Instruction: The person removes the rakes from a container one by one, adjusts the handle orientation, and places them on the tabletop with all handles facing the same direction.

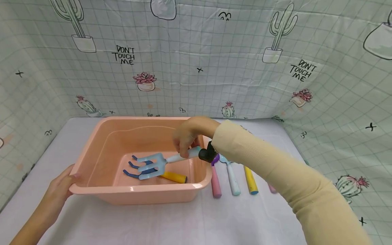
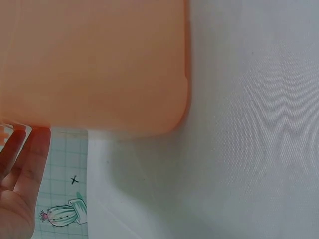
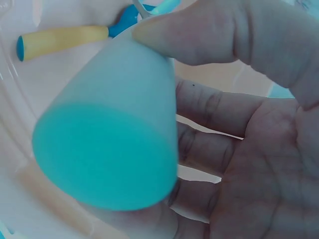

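A light blue garden hand fork (image 1: 160,163) hangs tilted over the peach basin (image 1: 137,189), its tines pointing left. My right hand (image 1: 187,136) grips its handle from above; the right wrist view shows thumb and fingers around the pale handle (image 3: 114,94) with its turquoise end. Beneath the fork, on the basin floor, lies a blue three-pronged hand rake with a yellow handle (image 1: 174,177), partly covered by the fork. My left hand (image 1: 59,185) holds the basin's left rim, thumb over the edge. In the left wrist view its fingers (image 2: 35,154) reach up under the rim.
Right of the basin, several tools lie side by side: a pink handle (image 1: 216,183) with a purple head, a light blue tool (image 1: 232,180), a yellow handle (image 1: 251,180) and another pink handle end (image 1: 272,189). My right forearm hides their far parts. A patterned cloth (image 1: 196,51) stands behind.
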